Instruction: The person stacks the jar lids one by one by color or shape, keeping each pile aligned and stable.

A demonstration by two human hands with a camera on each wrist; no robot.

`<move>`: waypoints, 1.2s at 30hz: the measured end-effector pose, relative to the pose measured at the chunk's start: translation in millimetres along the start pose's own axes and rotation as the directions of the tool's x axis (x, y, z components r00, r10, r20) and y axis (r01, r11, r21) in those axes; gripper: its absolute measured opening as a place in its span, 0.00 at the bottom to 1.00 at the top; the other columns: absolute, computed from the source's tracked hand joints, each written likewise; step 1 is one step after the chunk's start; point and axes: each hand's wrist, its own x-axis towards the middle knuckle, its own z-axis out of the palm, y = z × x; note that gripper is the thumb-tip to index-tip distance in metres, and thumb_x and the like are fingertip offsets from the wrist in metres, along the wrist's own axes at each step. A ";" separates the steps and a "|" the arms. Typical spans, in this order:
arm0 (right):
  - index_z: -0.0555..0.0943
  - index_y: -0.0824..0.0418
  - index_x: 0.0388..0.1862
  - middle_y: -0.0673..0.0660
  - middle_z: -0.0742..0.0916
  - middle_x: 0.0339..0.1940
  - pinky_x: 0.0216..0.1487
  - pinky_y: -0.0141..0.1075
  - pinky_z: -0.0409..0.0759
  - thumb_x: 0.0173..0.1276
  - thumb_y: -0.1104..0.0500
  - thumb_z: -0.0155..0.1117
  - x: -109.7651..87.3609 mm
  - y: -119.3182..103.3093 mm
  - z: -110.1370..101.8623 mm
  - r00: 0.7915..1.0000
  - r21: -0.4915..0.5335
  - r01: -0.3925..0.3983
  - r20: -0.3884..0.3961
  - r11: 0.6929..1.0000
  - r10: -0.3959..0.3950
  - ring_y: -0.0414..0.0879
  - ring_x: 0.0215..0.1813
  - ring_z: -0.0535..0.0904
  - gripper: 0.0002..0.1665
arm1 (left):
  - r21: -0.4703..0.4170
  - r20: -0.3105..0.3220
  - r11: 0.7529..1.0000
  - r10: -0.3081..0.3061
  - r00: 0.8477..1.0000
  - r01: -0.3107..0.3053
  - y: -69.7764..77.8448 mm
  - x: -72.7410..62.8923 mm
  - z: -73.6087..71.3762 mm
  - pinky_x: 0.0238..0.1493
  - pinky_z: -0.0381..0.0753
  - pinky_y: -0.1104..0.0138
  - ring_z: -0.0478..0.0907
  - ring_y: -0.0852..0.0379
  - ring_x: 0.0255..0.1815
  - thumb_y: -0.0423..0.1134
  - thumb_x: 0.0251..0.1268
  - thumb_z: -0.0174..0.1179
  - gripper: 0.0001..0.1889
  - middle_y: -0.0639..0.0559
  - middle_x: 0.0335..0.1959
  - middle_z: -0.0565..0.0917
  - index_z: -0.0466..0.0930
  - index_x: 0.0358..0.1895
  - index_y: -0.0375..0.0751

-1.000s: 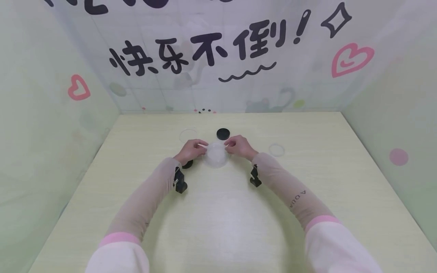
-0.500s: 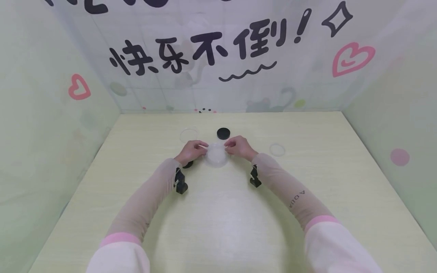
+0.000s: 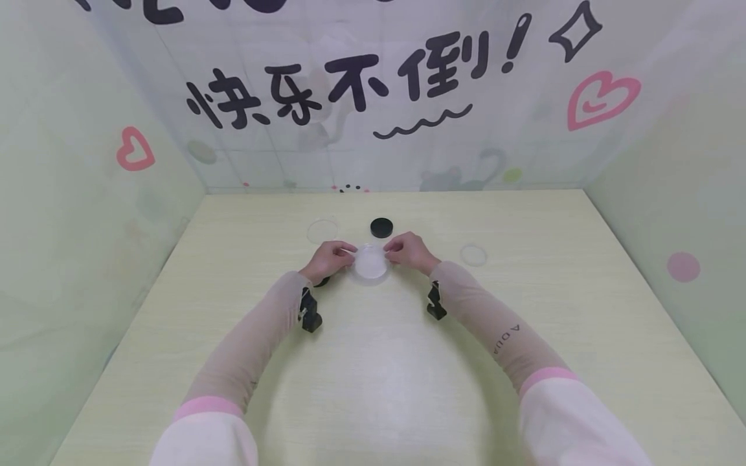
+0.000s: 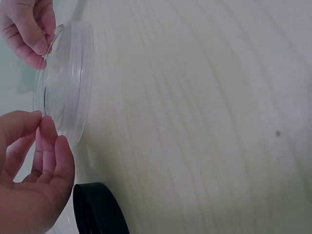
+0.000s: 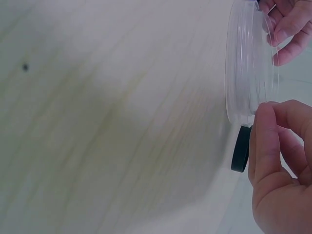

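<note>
In the head view my left hand (image 3: 329,259) and right hand (image 3: 410,250) face each other across a clear round plastic dish (image 3: 370,273) on the table. Both hands pinch the edge of a thin clear round piece (image 4: 34,92) just above the dish, thumb against fingertips. Whether that piece is a ring or a full disc I cannot tell. Seen from the right wrist, the dish (image 5: 238,68) has stepped, see-through walls. A black round lid (image 3: 381,228) lies just behind the hands. Another black round piece (image 4: 100,209) sits beside my left hand, mostly hidden by it in the head view.
Two thin clear round outlines lie on the pale wooden table (image 3: 373,388): one clear ring (image 3: 322,230) at the back left, another clear ring (image 3: 473,255) to the right. Printed cloth walls (image 3: 373,155) stand behind and at both sides.
The clear piece between my hands has tipped slightly and now looks flatter over the dish. Both hands have barely shifted and keep their pinch.
</note>
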 end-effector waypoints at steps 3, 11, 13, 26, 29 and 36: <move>0.79 0.69 0.42 0.61 0.83 0.35 0.33 0.30 0.77 0.58 0.66 0.60 -0.7 -0.3 0.2 1.000 -0.003 0.007 0.001 1.000 -0.007 0.44 0.32 0.79 0.12 | -0.001 -0.005 1.000 -0.003 1.000 0.003 0.7 -0.8 0.8 0.28 0.71 0.71 0.72 0.55 0.29 0.32 0.58 0.55 0.14 0.44 0.34 0.78 0.76 0.49 0.36; 0.80 0.70 0.41 0.62 0.83 0.35 0.32 0.30 0.77 0.58 0.66 0.60 -1.7 -0.1 0.2 1.000 -0.015 0.031 -0.004 0.999 -0.031 0.44 0.31 0.79 0.12 | 0.012 0.000 1.000 -0.020 1.000 0.020 -3.0 2.7 1.7 0.30 0.72 0.71 0.72 0.56 0.30 0.33 0.59 0.55 0.14 0.44 0.36 0.77 0.76 0.49 0.37; 0.79 0.70 0.41 0.62 0.83 0.35 0.32 0.30 0.77 0.58 0.67 0.60 -1.8 0.0 0.2 0.999 -0.014 0.033 -0.005 0.999 -0.033 0.44 0.31 0.79 0.12 | 0.017 0.003 1.000 -0.019 1.000 0.019 -2.7 2.6 1.4 0.30 0.73 0.70 0.73 0.55 0.31 0.33 0.58 0.55 0.15 0.44 0.36 0.77 0.76 0.50 0.37; 0.80 0.69 0.40 0.61 0.83 0.34 0.32 0.30 0.77 0.58 0.65 0.60 -1.9 2.0 0.5 0.999 -0.013 0.040 -0.019 0.999 -0.040 0.44 0.31 0.79 0.11 | 0.019 0.001 1.000 -0.015 1.000 0.015 0.3 1.2 -5.0 0.35 0.76 0.67 0.75 0.52 0.35 0.33 0.57 0.57 0.16 0.43 0.39 0.77 0.75 0.50 0.37; 0.80 0.69 0.40 0.61 0.83 0.33 0.31 0.30 0.77 0.59 0.65 0.60 -2.7 0.1 -0.2 0.999 -0.014 0.045 -0.022 0.999 -0.045 0.44 0.30 0.79 0.11 | 0.027 0.005 1.000 0.015 1.000 -0.015 0.3 0.1 -9.0 0.37 0.76 0.66 0.74 0.51 0.38 0.33 0.58 0.56 0.16 0.42 0.40 0.77 0.74 0.51 0.35; 0.79 0.68 0.42 0.60 0.83 0.34 0.34 0.31 0.78 0.60 0.63 0.59 -0.9 -10.1 -2.9 0.998 -0.020 0.058 -0.021 0.998 -0.059 0.45 0.32 0.79 0.12 | 0.038 -0.023 0.997 0.060 0.998 -0.059 -0.5 2.5 -22.4 0.41 0.75 0.64 0.74 0.49 0.42 0.33 0.58 0.56 0.17 0.41 0.41 0.77 0.73 0.51 0.34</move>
